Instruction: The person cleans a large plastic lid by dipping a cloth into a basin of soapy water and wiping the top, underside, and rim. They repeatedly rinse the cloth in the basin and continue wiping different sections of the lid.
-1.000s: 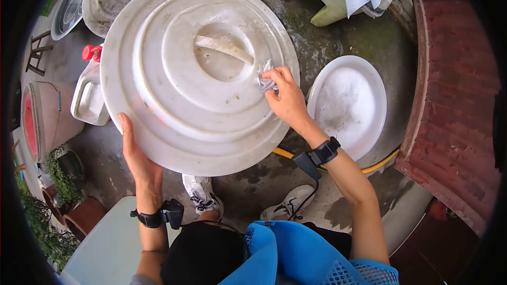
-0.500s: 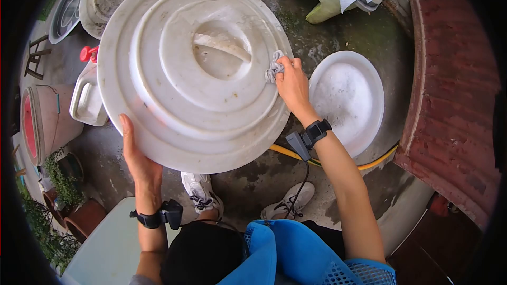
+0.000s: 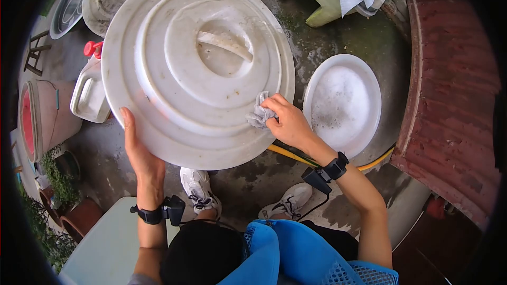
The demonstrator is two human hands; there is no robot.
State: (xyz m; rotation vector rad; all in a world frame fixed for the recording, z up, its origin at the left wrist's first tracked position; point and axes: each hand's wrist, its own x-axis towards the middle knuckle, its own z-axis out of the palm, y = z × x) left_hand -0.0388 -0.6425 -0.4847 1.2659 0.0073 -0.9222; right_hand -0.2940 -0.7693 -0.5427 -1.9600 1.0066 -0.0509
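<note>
**Q:** Status?

**A:** Wet concrete floor under me, brick wall on my right. I've got the big white round lid up off the floor in front of me. It's tilted, top side facing me, recessed handle in the middle. Brown specks on the rings.

**Q:** What's around it?

**A:** Smaller white round lid lies flat on the floor, just right of the big one. White jug with a red cap sits behind the big lid's left edge, partly hidden. Yellow hose runs along the floor by the small lid's near edge.

**Q:** Hands?

**A:** Left hand is flat against the big lid's lower-left rim, fingers stretched out, propping it rather than gripping. Right hand is closed around a small grey rag and presses it onto the lid's outer ring, lower right.
</note>
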